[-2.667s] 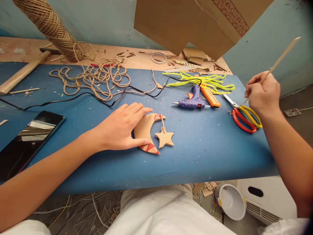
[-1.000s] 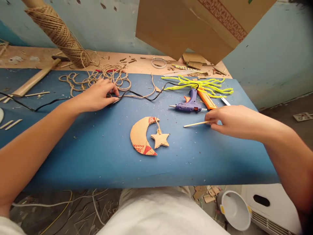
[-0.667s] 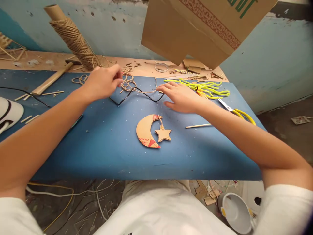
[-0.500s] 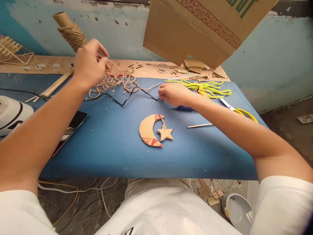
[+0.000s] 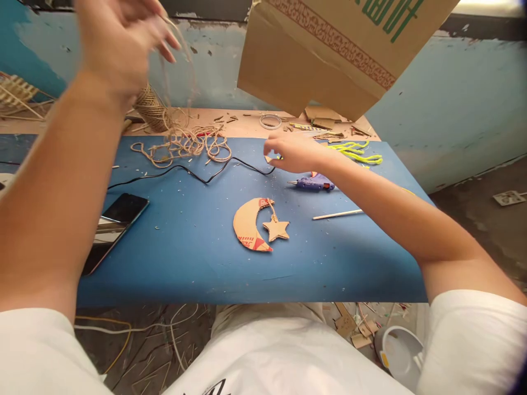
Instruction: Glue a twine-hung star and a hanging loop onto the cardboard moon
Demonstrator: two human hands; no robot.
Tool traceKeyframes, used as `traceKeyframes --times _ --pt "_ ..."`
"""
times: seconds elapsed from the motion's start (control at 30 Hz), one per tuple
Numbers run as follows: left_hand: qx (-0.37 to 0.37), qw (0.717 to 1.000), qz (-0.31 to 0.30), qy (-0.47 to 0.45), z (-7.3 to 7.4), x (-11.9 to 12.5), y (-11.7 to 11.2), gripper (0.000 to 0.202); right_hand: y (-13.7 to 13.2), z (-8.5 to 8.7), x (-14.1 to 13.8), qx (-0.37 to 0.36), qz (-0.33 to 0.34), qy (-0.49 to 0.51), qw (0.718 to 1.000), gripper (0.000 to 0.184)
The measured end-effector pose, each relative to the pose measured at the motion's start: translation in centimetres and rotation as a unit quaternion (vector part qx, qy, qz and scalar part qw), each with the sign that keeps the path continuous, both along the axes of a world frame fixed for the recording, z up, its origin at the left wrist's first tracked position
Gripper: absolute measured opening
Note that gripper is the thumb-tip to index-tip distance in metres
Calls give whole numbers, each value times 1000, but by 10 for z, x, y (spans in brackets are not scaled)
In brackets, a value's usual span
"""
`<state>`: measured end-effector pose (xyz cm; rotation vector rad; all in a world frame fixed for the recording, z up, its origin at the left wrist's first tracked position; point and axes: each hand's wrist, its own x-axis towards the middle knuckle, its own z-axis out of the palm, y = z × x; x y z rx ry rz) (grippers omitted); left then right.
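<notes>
My left hand (image 5: 119,38) is raised high at the upper left, blurred, its fingers pinched on a strand of jute twine (image 5: 181,144) that runs down to the tangled pile on the blue board (image 5: 185,247). Over the far side of the board, my right hand (image 5: 290,152) is closed, pinching the twine's other end, which is barely visible. A cardboard crescent moon (image 5: 246,225) with a small cardboard star (image 5: 275,229) tied to it lies flat mid-board, untouched by either hand.
A purple glue gun (image 5: 312,182) with its black cord (image 5: 173,171), a thin wooden stick (image 5: 336,214), yellow cord (image 5: 356,151) and a phone (image 5: 111,225) lie on the board. A twine spool (image 5: 150,107) stands behind. A cardboard box (image 5: 329,49) hangs overhead.
My left hand has risen from the twine pile to high in the air, pulling a strand up. My right hand has stayed near the board's far side, closing on the twine's end.
</notes>
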<state>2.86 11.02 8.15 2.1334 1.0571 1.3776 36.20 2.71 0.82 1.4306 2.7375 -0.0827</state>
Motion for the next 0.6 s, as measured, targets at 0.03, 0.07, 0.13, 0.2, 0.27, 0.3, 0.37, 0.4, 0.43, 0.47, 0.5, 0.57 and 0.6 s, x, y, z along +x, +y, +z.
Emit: traceKeyframes --times 0.03,0.07,0.13,0.2,0.27,0.3,0.37,0.4,0.43,0.47,0.5,0.57,0.6 --pt "-14 1000 -18 -5 -5 17 -13 20 1 4 -6 16 -4 66 998 46" --pt "-26 999 -35 -5 -11 32 -25 22 2 8 -13 25 -6 140 990 51" --pt "-28 998 -51 3 -20 54 -42 25 5 18 -28 9 4 274 962 50" --pt "-25 998 -62 10 -26 63 -50 26 8 28 -41 -48 22 361 931 27" --pt "-22 996 -86 25 -32 61 -51 24 7 38 -45 -104 26 412 905 15" --pt "-21 995 -94 34 -35 58 -50 24 5 44 -43 -118 18 430 895 26" --pt "-19 994 -80 66 -42 48 -47 26 -2 55 -33 -123 -12 456 881 40" --pt "-19 994 -57 86 -46 42 -45 30 -6 60 -24 -118 -30 466 876 43" --pt "-21 993 -31 108 -49 36 -43 35 -10 66 -15 -115 -45 479 869 44" --pt "-27 992 -14 126 -51 30 -41 41 -14 72 -6 -114 -57 498 858 44" --pt "-34 990 -4 140 -53 25 -38 46 -16 77 4 -113 -67 528 839 43" --pt "-45 988 5 148 -54 14 -31 56 -17 89 21 -94 -84 603 787 39" --pt "-48 988 9 147 -53 10 -27 61 -15 95 29 -74 -92 640 759 36"
